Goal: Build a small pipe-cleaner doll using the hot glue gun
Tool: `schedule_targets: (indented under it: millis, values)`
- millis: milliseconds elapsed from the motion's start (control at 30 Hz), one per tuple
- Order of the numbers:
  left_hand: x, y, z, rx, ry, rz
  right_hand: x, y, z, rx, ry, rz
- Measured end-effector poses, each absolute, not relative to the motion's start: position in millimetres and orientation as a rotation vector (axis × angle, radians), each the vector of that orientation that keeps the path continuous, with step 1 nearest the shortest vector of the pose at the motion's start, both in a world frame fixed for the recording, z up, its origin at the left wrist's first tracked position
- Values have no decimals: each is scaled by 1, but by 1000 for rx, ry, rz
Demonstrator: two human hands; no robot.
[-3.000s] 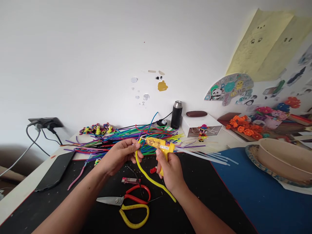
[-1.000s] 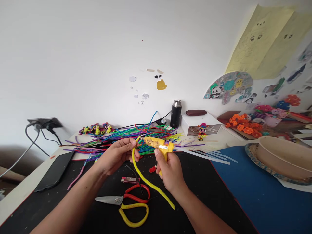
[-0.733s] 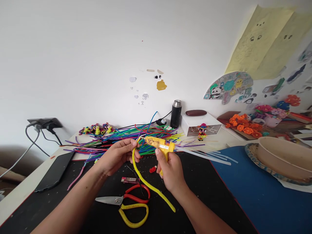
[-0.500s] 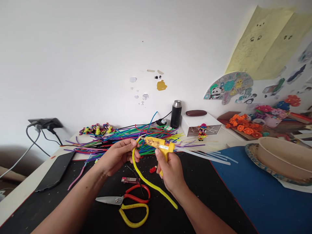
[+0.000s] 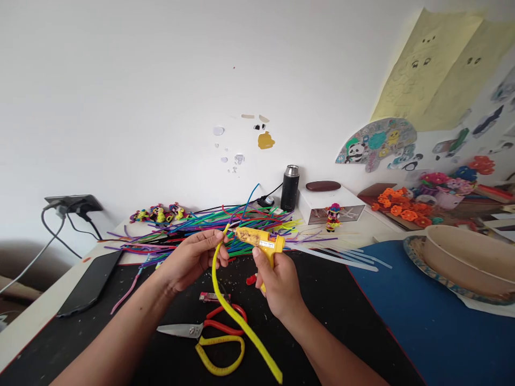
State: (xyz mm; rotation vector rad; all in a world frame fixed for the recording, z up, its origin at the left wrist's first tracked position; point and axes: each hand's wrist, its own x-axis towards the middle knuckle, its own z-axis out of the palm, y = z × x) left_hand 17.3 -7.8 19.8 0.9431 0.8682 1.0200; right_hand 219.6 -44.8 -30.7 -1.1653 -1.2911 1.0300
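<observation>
One yellow fuzzy stem (image 5: 236, 317), held above the black mat (image 5: 341, 305); free end sits just inside the lower edge of the view. Mat extends right of the right hand (image 5: 279, 279) to a thin red border, where a blue mat (image 5: 422, 305) begins. Scissors (image 5: 197, 331) and a pink lighter-like item (image 5: 211, 296) lie on the mat below the hands; a pile of coloured stems (image 5: 193, 219) lies along its far edge.

Left hand (image 5: 193, 260): thumb and forefinger pinch the stem near its upper tip. Right hand: wrapped round the grip of a yellow glue gun (image 5: 257, 238), nozzle just beside that tip; contact cannot be made out.

Stem axis: short steep top, bend, then diagonal toward the person and rightward. Gun axis: near level, nozzle pointing left. Farther out: black bottle (image 5: 290, 188), bowl (image 5: 466, 254) at right.
</observation>
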Motion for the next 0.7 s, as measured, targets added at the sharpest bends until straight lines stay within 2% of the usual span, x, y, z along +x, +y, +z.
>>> schedule_targets:
  millis: [700]
  values:
    - [17, -8, 22, 947, 901, 1044, 219, -47, -29, -1159, -1307, 1009]
